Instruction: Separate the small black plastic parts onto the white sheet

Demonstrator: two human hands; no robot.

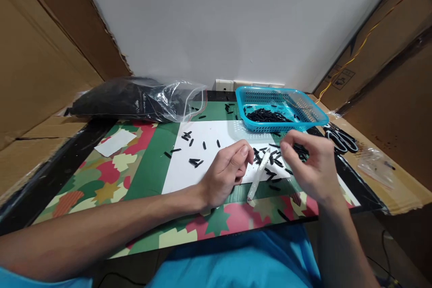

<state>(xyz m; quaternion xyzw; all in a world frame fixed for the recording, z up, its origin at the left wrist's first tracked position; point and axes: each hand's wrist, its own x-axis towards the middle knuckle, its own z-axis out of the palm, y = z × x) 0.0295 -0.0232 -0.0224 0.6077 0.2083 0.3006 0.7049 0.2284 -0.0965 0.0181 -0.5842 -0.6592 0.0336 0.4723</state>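
Note:
My left hand (pixel 229 166) is closed above the white paper (pixel 180 171), its thumb pressed on the curled index finger; whatever lies inside is hidden. To its right, my right hand (pixel 312 162) has thumb and index finger pinched together, and I cannot make out anything between them. A slim black piece (pixel 274 145) shows right at those fingertips, held or lying behind them. Between the hands lies a whitish translucent stick (pixel 258 177), slanting among several small black pieces (pixel 270 172). More black pieces (pixel 195 162) are scattered left of my left hand.
A blue plastic basket (pixel 286 127) with a heap of black pieces stands at the back right. Black-handled scissors (pixel 339 138) and a small clear bag (pixel 374 166) lie beyond it. A large zip bag (pixel 128 99) fills the back left, near a white slip (pixel 115 143). Cardboard walls flank the table.

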